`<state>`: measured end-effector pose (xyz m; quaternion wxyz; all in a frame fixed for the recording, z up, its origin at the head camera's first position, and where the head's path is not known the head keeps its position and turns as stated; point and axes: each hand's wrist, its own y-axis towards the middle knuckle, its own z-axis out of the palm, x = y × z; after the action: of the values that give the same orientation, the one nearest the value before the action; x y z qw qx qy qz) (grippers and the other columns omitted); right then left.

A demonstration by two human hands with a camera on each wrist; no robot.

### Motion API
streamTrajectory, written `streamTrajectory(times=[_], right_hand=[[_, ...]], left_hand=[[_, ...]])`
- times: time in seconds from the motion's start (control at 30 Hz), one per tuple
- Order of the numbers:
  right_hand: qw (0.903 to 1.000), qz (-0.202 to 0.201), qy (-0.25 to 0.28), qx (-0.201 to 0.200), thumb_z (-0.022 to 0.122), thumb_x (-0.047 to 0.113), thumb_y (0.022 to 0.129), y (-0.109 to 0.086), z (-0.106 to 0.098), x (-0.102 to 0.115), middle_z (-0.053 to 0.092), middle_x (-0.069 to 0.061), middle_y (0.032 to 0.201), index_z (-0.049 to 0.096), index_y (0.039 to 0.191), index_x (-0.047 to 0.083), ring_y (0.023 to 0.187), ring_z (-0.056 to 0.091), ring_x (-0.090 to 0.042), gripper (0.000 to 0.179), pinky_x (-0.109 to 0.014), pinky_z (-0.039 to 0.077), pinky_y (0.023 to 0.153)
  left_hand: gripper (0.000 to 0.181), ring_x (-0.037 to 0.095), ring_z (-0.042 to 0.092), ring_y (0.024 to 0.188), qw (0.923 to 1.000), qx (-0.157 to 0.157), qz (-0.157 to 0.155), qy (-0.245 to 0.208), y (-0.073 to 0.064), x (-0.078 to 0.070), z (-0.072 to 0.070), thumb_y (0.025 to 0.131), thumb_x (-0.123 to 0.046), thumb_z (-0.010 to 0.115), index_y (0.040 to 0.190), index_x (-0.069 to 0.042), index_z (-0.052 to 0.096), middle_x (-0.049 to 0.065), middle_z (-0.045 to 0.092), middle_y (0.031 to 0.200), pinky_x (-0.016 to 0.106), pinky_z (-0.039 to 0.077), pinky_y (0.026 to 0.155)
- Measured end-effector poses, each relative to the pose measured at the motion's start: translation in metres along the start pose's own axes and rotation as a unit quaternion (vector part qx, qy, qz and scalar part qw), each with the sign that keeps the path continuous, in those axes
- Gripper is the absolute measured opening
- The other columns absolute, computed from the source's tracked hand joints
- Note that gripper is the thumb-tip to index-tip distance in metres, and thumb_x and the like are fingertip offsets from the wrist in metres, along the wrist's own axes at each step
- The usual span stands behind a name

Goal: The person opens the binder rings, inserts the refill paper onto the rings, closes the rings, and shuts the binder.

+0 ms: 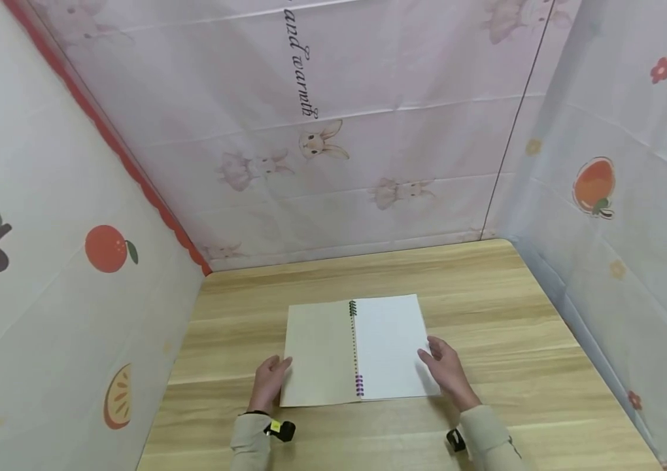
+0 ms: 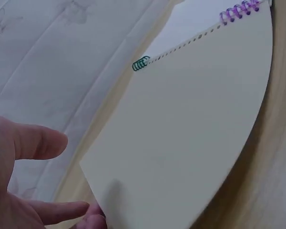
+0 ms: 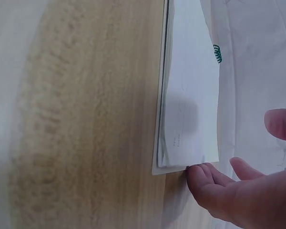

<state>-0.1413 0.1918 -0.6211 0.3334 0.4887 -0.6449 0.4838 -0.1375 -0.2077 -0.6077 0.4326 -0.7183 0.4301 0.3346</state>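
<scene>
A spiral notebook (image 1: pixel 389 347) lies open on the wooden table, bound by a green coil (image 1: pixel 353 307) at the far end and a purple coil (image 1: pixel 359 385) at the near end. Its left side is a plain beige cover (image 1: pixel 318 353); the right side is a blank-looking white page. At the cover's left edge is my left hand (image 1: pixel 269 383), thumb raised apart from the cover and fingertips right at the edge in the left wrist view. My right hand (image 1: pixel 448 373) is at the opposite edge, its lower fingers (image 3: pixel 199 177) against the page stack and its thumb lifted away.
The wooden table (image 1: pixel 239 327) has a printed cloth wall (image 1: pixel 369 150) behind it. More cloth walls with fruit pictures stand on the left (image 1: pixel 63 314) and right (image 1: pixel 633 261). Small black devices (image 1: pixel 288 431) are strapped at the wrists.
</scene>
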Motion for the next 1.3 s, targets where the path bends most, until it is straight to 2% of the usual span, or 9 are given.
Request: streamTrajectory(times=[0.07, 0.2, 0.37, 0.43, 0.57, 0.77, 0.97, 1.13, 1.3], right_hand=[[1.0000, 0.002, 0.003, 0.002, 0.057, 0.026, 0.105, 0.001, 0.000, 0.000, 0.036, -0.033, 0.160, 0.034, 0.156, -0.004, 0.149, 0.036, -0.051, 0.063, -0.061, 0.035, 0.120], [0.9999, 0.000, 0.007, 0.008, 0.057, 0.025, 0.105, 0.002, 0.002, 0.001, 0.039, -0.034, 0.158, 0.035, 0.155, -0.005, 0.146, 0.040, -0.051, 0.062, -0.060, 0.038, 0.119], [0.9999, -0.004, 0.011, 0.007, 0.057, 0.024, 0.106, 0.005, 0.005, 0.002, 0.041, -0.034, 0.157, 0.036, 0.154, -0.006, 0.145, 0.043, -0.049, 0.061, -0.058, 0.040, 0.119], [0.9999, -0.006, 0.015, 0.005, 0.056, 0.024, 0.106, 0.007, 0.007, 0.002, 0.042, -0.034, 0.156, 0.037, 0.154, -0.007, 0.144, 0.044, -0.050, 0.060, -0.058, 0.040, 0.118], [0.9996, -0.009, 0.025, 0.003, 0.055, 0.023, 0.107, 0.009, 0.011, 0.001, 0.045, -0.034, 0.154, 0.039, 0.152, -0.008, 0.143, 0.046, -0.050, 0.057, -0.058, 0.040, 0.118], [0.9987, 0.001, 0.052, -0.001, 0.049, 0.028, 0.110, 0.012, 0.018, 0.000, 0.047, -0.032, 0.154, 0.041, 0.152, -0.005, 0.143, 0.048, -0.047, 0.054, -0.055, 0.045, 0.115], [0.9946, 0.016, 0.102, 0.003, 0.041, 0.032, 0.112, 0.014, 0.022, 0.001, 0.043, -0.034, 0.155, 0.039, 0.153, -0.008, 0.144, 0.045, -0.050, 0.057, -0.054, 0.042, 0.117], [0.9921, 0.020, 0.124, 0.002, 0.034, 0.037, 0.114, 0.013, 0.020, 0.002, 0.044, -0.035, 0.154, 0.036, 0.153, -0.011, 0.144, 0.045, -0.050, 0.062, -0.055, 0.040, 0.120], [0.9925, 0.027, 0.119, 0.000, 0.037, 0.040, 0.113, 0.012, 0.018, 0.004, 0.046, -0.032, 0.155, 0.040, 0.153, -0.007, 0.143, 0.047, -0.048, 0.062, -0.055, 0.042, 0.118]], left_hand=[[0.066, 0.051, 0.044, 0.143, 0.9999, 0.007, 0.012, -0.008, -0.001, -0.003, -0.004, 0.107, -0.034, 0.054, 0.148, 0.015, 0.042, 0.037, 0.044, 0.153, 0.060, 0.039, 0.118], [0.060, 0.042, 0.064, 0.114, 0.9979, 0.034, 0.038, -0.040, -0.005, -0.017, -0.012, 0.107, -0.042, 0.053, 0.129, 0.013, 0.059, 0.034, 0.063, 0.126, 0.047, 0.055, 0.096], [0.071, 0.036, 0.059, 0.128, 0.9932, 0.077, 0.080, -0.034, -0.014, -0.042, -0.015, 0.106, -0.056, 0.047, 0.140, 0.005, 0.056, 0.025, 0.061, 0.138, 0.048, 0.051, 0.106], [0.070, 0.036, 0.057, 0.132, 0.9907, 0.094, 0.094, -0.033, -0.020, -0.053, -0.013, 0.108, -0.056, 0.042, 0.147, 0.001, 0.053, 0.023, 0.059, 0.145, 0.049, 0.049, 0.109], [0.063, 0.032, 0.062, 0.119, 0.9825, 0.129, 0.129, -0.039, -0.032, -0.074, -0.003, 0.112, -0.049, 0.035, 0.146, 0.000, 0.054, 0.022, 0.063, 0.137, 0.045, 0.053, 0.097], [0.064, 0.035, 0.060, 0.126, 0.9668, 0.170, 0.191, -0.001, -0.044, -0.092, 0.023, 0.113, -0.049, 0.024, 0.151, -0.003, 0.050, 0.021, 0.058, 0.145, 0.057, 0.051, 0.103], [0.061, 0.041, 0.055, 0.134, 0.9528, 0.196, 0.229, 0.037, -0.054, -0.087, 0.050, 0.113, -0.047, 0.025, 0.151, -0.005, 0.049, 0.021, 0.053, 0.151, 0.058, 0.047, 0.109], [0.056, 0.043, 0.051, 0.138, 0.9443, 0.193, 0.249, 0.096, -0.059, -0.075, 0.076, 0.113, -0.044, 0.034, 0.149, -0.005, 0.052, 0.023, 0.051, 0.152, 0.063, 0.043, 0.113], [0.060, 0.047, 0.044, 0.143, 0.9160, 0.188, 0.272, 0.227, -0.060, -0.051, 0.103, 0.111, -0.045, 0.038, 0.146, 0.001, 0.053, 0.028, 0.046, 0.153, 0.066, 0.038, 0.115]])
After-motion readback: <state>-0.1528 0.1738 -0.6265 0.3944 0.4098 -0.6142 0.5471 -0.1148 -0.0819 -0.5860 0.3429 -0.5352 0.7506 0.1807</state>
